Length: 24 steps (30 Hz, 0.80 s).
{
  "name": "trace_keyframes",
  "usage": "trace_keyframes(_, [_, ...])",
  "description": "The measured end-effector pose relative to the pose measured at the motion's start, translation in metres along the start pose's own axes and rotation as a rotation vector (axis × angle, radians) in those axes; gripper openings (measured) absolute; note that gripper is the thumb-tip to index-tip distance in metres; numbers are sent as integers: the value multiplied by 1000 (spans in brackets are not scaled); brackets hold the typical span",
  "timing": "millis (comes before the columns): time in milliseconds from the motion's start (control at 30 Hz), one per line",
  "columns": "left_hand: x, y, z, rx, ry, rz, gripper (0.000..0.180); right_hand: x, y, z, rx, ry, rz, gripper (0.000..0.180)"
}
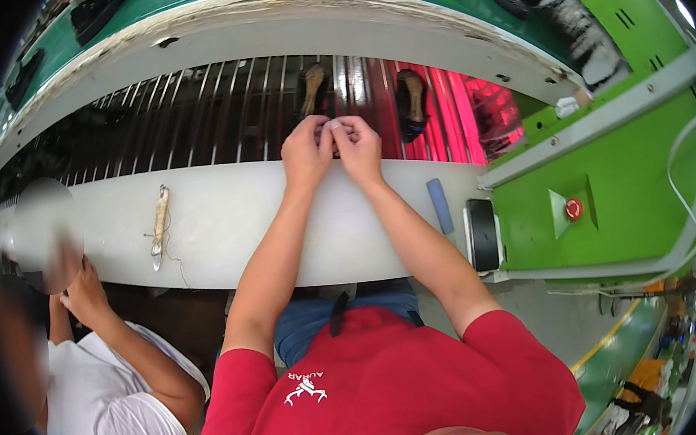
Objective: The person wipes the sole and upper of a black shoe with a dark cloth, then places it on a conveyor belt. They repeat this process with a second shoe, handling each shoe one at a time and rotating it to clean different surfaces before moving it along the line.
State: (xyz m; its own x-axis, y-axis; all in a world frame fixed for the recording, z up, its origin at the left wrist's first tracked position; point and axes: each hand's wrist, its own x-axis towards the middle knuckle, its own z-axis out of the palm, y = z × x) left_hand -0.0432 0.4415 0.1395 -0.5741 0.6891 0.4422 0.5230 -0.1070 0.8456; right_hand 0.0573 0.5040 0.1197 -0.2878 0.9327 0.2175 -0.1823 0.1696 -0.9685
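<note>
My left hand point(307, 151) and my right hand point(359, 147) meet over the far edge of the white worktop point(340, 226). Their fingers are bent and pressed together at the tips. Whatever they pinch, if anything, is too small or hidden to name. Just beyond the left hand, a dark shoe with a tan insole point(315, 81) lies on the roller conveyor point(217, 113). A second dark shoe with a tan insole point(413, 102) rests on the rollers, to the right of my right hand and apart from it.
A tape-wrapped blade point(160, 224) with loose thread lies on the worktop's left, a blue bar point(439, 205) on its right. Beside a black-topped box point(483, 235) stands a green machine panel with a red button point(574, 209). A co-worker in white point(126, 407) sits at left.
</note>
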Motion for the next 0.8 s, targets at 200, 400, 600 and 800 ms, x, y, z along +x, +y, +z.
trace_keyframes(200, [-1, -1, 1, -44, 10, 4, 15, -2, -38, -17, -180, -153, -89, 19])
trace_keyframes(400, [-6, 3, -3, 27, -82, 13, 16, 3, -201, -50, -278, -212, -384, 15])
trace_keyframes(600, [-5, -3, -4, 67, -94, -2, 17, 117, -307, -125, -492, 155, -583, 26])
trace_keyframes(800, [-6, 4, 6, 64, -154, -27, 15, 268, -318, -258, -1333, 343, -227, 65])
